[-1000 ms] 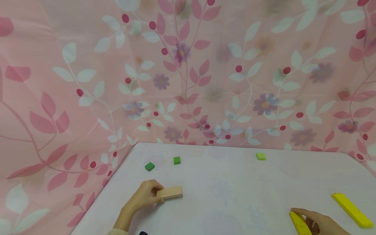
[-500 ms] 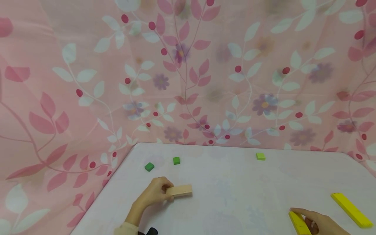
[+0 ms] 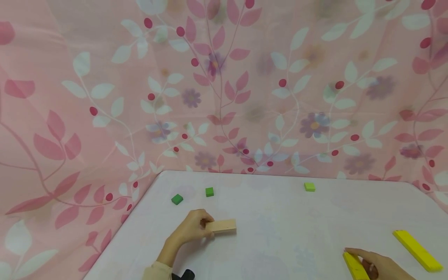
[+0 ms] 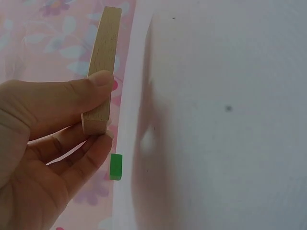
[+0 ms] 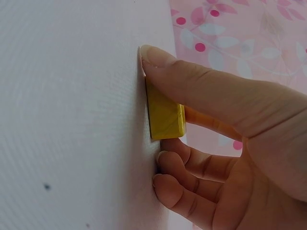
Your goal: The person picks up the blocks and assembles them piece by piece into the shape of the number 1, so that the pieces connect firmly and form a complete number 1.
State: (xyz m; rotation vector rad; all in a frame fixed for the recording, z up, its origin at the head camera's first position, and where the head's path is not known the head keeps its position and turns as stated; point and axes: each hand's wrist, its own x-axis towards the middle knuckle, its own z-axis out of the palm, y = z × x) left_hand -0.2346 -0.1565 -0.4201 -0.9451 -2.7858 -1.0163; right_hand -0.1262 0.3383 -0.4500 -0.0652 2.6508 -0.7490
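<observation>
A plain wooden block [image 3: 222, 226] is pinched by my left hand [image 3: 195, 226] between thumb and fingers; its free end points right in the head view. In the left wrist view the same wooden block [image 4: 103, 52] is held off the tabletop, with the thumb across its face. At the lower right, my right hand [image 3: 381, 266] grips a yellow block [image 3: 356, 266] lying on the table. The right wrist view shows the end of that yellow block [image 5: 164, 112] between thumb and fingers, the fingertips right at the table surface.
Another long yellow block [image 3: 417, 250] lies right of my right hand. Two small green blocks [image 3: 209, 192] sit beyond my left hand, and a light green block [image 3: 309, 187] near the back edge. A pink floral curtain [image 3: 224, 97] hangs behind the white table [image 3: 266, 217].
My left hand has carried the wooden block to the right and slightly away from me. The right hand has stayed in place, holding the yellow block.
</observation>
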